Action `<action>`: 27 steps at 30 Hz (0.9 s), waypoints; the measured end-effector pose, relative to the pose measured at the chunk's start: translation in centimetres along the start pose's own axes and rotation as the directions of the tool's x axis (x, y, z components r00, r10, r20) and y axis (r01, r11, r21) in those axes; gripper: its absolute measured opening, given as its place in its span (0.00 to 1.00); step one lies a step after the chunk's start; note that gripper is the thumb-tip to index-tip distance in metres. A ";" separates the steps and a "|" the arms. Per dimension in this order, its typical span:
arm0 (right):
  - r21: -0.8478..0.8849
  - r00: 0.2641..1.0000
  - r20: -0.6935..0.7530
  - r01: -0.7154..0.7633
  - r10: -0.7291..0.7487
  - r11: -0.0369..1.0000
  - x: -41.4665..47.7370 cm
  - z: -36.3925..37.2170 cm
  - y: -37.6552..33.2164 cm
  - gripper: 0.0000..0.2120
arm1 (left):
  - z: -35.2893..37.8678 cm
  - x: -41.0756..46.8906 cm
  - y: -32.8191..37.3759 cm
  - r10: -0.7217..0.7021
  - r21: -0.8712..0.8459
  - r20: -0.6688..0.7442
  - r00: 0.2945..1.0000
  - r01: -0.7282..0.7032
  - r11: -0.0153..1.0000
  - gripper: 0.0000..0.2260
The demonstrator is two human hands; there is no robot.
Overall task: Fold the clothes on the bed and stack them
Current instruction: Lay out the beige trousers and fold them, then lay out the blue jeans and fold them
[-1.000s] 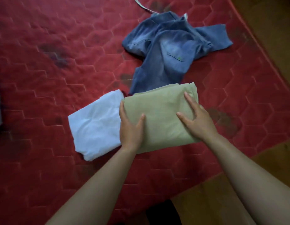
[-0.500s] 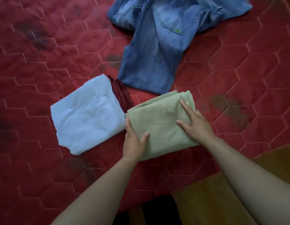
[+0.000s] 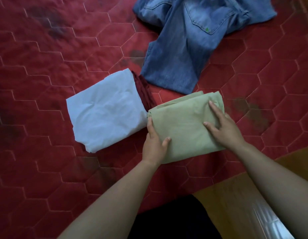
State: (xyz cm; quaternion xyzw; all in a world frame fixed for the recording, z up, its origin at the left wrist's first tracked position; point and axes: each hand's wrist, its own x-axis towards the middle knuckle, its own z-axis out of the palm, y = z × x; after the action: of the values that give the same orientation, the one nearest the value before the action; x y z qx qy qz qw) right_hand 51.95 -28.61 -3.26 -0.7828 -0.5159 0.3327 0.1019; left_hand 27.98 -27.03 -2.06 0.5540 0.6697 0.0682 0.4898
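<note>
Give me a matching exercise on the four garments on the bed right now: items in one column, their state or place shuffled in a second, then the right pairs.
Column 1
1. khaki garment
2. white garment
3. dark red garment
4. jeans

Column 2
A. spread out unfolded at the far side
B. folded, with the left hand and right hand on it
C. folded, lying on top of another garment
D. mostly covered, only an edge showing

Pairs: 1-B, 2-C, 3-D, 4-A
</note>
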 end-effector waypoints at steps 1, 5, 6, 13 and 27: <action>0.000 1.000 -0.013 0.007 -0.007 1.000 0.2 -0.4 -0.2 0.34 | 0.2 -0.1 0.2 0.013 -0.013 -0.017 1.000 -0.014 1.000 0.42; -0.011 0.999 -0.016 0.042 -0.042 0.999 1.9 -1.3 0.1 0.32 | 1.6 0.2 0.6 0.006 -0.055 -0.046 0.999 -0.008 0.998 0.43; -0.028 0.999 0.014 0.044 -0.043 0.999 2.5 -1.4 0.5 0.32 | 2.1 0.4 0.6 -0.013 -0.044 -0.022 1.000 0.012 0.999 0.43; -0.065 0.993 0.098 0.065 -0.058 0.996 4.8 -3.3 2.6 0.33 | 4.9 1.7 3.6 -0.108 0.151 -0.256 0.961 0.150 0.977 0.37; 0.177 0.979 -0.202 0.048 -0.011 0.983 25.1 -8.4 -7.6 0.33 | -1.5 17.5 14.1 0.172 0.304 -0.372 0.912 -0.056 0.951 0.26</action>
State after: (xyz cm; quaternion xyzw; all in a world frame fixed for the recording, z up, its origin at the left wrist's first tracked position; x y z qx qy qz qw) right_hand 57.74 -1.69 -3.49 -0.7919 -0.4823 0.2963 0.2290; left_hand 38.02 -6.83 -2.50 0.6324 0.7234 0.1094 0.2545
